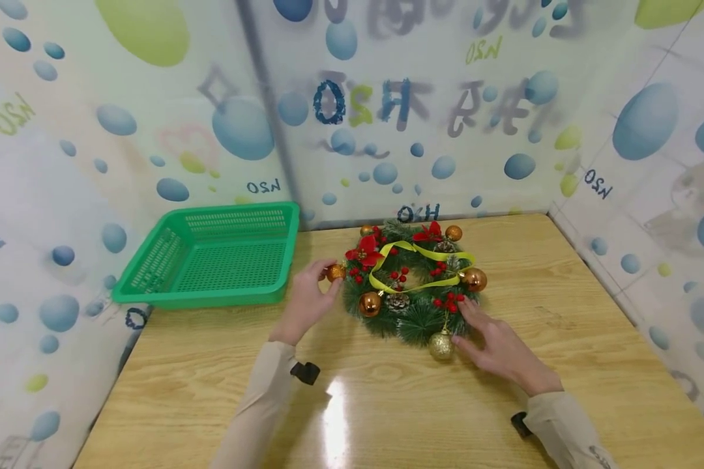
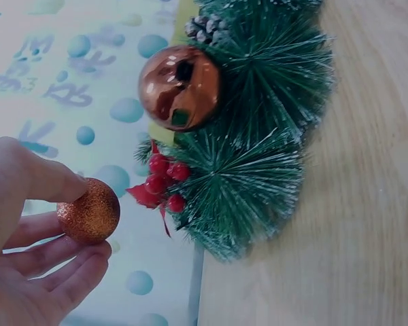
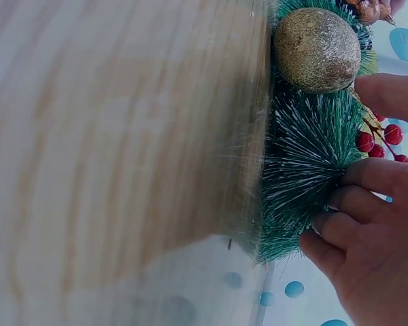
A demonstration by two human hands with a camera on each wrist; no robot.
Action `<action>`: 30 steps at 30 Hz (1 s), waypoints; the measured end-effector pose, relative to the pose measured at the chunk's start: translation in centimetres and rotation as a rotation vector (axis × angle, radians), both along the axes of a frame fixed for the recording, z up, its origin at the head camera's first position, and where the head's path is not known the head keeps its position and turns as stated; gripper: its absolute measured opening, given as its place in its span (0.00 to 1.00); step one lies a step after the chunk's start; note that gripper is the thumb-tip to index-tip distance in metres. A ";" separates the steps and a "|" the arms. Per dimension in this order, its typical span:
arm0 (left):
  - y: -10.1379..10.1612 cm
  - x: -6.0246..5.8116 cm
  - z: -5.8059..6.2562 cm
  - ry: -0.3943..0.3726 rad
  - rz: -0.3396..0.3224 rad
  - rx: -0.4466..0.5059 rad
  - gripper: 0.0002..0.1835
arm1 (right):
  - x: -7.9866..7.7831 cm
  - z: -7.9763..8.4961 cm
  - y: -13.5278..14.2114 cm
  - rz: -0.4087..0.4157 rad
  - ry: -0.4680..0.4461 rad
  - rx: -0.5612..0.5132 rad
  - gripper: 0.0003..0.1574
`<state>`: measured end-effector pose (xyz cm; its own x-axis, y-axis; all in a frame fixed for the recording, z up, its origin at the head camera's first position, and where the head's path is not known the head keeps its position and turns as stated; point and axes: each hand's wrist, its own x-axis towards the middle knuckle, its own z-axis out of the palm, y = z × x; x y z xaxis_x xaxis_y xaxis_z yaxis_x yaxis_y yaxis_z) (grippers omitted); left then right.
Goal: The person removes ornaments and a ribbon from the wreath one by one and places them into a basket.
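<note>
A green Christmas wreath [image 1: 416, 326] with red berries, red flowers, pinecones, shiny copper baubles and a yellow ribbon [image 1: 440, 284] lies on the table. At its left side, my left hand [image 1: 308, 303] pinches a glittery orange bauble [image 2: 88, 212] between thumb and fingers. The left wrist view shows this bauble apart from the greenery. My right hand [image 1: 501, 345] holds the wreath's lower right edge, its curled fingers [image 3: 357, 204] against the green needles and its thumb near a gold glitter bauble [image 3: 317, 51]. Some right fingertips are hidden in the needles.
A green plastic basket [image 1: 223, 298] with slotted sides stands at the table's back left, left of the wreath. The wooden table [image 1: 422, 417] meets bubble-patterned wall sheets [image 1: 381, 150] at the back and sides.
</note>
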<state>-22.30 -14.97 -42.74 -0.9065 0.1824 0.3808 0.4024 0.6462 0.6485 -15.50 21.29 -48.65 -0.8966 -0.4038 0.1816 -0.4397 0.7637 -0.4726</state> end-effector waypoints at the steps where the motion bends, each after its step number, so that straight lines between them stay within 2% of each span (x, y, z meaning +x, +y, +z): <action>1: -0.1 0.0 0.1 0.012 0.008 -0.007 0.19 | 0.0 0.0 0.0 -0.001 -0.004 -0.001 0.47; 11: -1.0 -0.1 0.6 0.083 0.032 0.004 0.19 | 0.0 0.1 0.0 -0.002 -0.009 -0.009 0.47; 19: -1.9 0.0 1.7 0.076 0.053 0.010 0.19 | 0.1 -0.2 0.0 -0.005 -0.008 -0.015 0.48; 25: -3.7 -0.8 2.8 0.054 0.103 0.008 0.20 | 0.1 -0.3 0.1 -0.008 0.009 -0.018 0.48; 30: -5.7 -1.4 3.8 0.120 0.137 0.024 0.20 | 0.1 -0.2 0.0 -0.004 0.012 -0.015 0.47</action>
<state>-23.70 -20.71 -38.99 -0.8701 0.0494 0.4903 0.3867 0.6851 0.6173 -15.41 21.32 -48.88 -0.8960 -0.3970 0.1987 -0.4422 0.7587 -0.4783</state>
